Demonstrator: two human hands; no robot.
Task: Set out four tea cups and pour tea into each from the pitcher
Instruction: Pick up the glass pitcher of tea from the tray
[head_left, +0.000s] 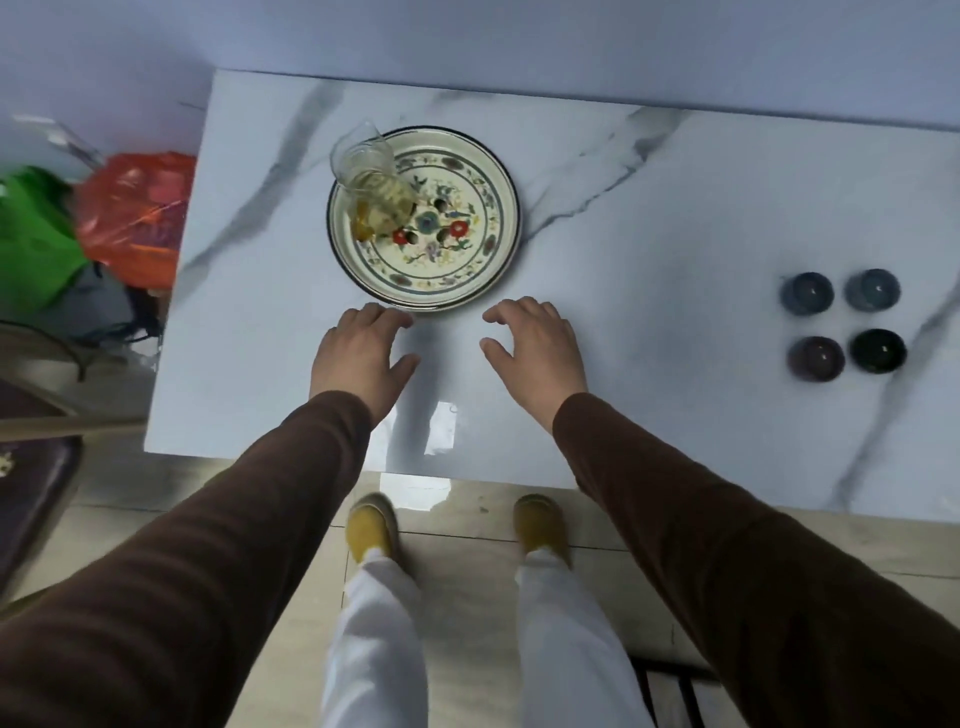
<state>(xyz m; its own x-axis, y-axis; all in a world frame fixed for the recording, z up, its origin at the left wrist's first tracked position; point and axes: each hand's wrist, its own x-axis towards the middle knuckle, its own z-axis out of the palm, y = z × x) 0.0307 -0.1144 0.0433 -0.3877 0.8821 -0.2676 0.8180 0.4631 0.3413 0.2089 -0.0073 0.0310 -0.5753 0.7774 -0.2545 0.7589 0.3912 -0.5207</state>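
A clear glass pitcher (375, 187) with amber tea stands on the left part of a round floral tray (467, 260) at the table's middle back. Several small dark tea cups sit in a square group at the right: two blue ones (807, 293) (874, 290) behind, a purple one (815, 358) and a black one (879, 351) in front. My left hand (361, 356) and my right hand (535, 348) rest palm down on the table just in front of the tray, fingers spread, holding nothing.
The white marble-pattern table (649, 218) ends at a near edge above my yellow slippers (371, 527). Left of the table lie an orange plastic bag (135, 218) and a green bag (31, 239). A dark chair (31, 483) stands at the left.
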